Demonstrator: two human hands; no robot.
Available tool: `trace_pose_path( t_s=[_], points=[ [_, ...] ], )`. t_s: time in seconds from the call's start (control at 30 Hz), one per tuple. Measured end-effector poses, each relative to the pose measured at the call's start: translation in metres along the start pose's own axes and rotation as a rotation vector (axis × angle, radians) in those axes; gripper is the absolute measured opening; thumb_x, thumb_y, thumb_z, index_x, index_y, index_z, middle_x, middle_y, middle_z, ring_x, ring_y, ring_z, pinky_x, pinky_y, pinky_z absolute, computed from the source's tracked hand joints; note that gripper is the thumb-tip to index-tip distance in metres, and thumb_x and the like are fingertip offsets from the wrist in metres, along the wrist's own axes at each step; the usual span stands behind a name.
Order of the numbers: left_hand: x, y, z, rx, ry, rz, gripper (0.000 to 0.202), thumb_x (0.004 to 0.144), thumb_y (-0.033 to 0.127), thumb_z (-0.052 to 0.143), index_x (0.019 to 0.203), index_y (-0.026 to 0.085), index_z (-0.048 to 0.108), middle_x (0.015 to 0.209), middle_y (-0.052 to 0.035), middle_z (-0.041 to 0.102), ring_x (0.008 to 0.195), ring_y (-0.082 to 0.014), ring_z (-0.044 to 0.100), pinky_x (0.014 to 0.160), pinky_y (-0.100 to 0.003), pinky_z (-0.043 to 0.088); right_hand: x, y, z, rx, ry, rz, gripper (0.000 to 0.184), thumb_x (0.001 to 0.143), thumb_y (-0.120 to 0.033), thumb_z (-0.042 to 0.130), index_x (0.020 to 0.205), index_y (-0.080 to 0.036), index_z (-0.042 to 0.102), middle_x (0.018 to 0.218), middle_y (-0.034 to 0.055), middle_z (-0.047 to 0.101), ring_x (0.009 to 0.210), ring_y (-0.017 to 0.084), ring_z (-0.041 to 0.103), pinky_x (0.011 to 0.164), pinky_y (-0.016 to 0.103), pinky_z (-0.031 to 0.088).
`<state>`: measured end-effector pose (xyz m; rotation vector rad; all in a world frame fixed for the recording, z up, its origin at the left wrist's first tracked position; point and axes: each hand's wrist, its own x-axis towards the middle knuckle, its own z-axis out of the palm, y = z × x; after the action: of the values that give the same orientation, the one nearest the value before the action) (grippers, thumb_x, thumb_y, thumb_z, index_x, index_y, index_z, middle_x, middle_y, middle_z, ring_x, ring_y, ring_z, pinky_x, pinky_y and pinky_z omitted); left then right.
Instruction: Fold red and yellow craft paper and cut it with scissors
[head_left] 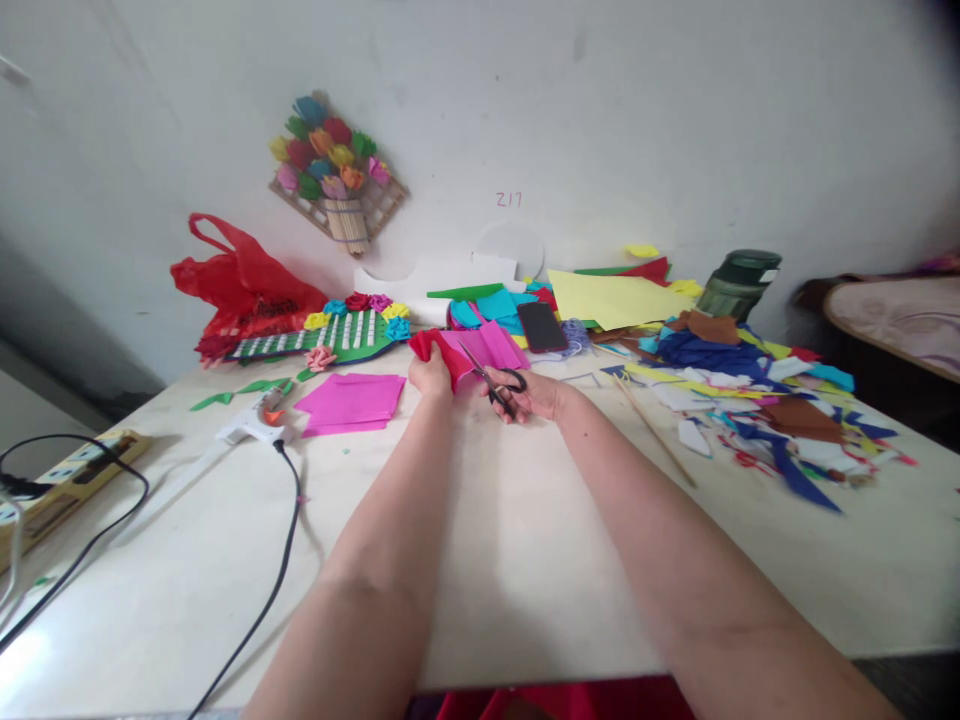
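My left hand (430, 374) is closed around a piece of red crepe paper (448, 352) above the middle of the table. Black-handled scissors (501, 388) are in my right hand (534, 397), their blades pointing up and left beside the red paper. Behind the scissors lies a sheet of pink paper (496, 345). A stack of magenta paper pieces (352, 402) rests on the table to the left of my left hand. Whether the blades touch the red paper I cannot tell.
A white glue gun (255, 425) with a black cord lies left, near a power strip (67, 490). A green board with paper flowers (322, 340) and a red plastic bag (244, 285) stand behind. A phone (541, 328), a wooden stick (654, 430), paper scraps (795, 420) and a green jar (739, 285) are rightward.
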<state>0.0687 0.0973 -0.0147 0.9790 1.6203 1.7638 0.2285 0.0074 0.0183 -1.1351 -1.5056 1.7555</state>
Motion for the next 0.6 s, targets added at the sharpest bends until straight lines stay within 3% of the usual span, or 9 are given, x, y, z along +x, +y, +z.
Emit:
trace_pose_path(
  t_s=[0.6],
  points=[
    [0.0012, -0.0025, 0.0004, 0.014, 0.007, 0.021, 0.032, 0.075, 0.041, 0.050, 0.086, 0.014, 0.063, 0.081, -0.0103, 0.065, 0.078, -0.0216, 0.062, 0.068, -0.030, 0.046, 0.0010, 0.0015, 0.0027, 0.006, 0.047, -0.010, 0.052, 0.071, -0.065, 0.052, 0.088, -0.016, 0.054, 0.054, -0.0019, 0.053, 0.041, 0.008, 0.051, 0.027, 0.015, 0.030]
  ],
)
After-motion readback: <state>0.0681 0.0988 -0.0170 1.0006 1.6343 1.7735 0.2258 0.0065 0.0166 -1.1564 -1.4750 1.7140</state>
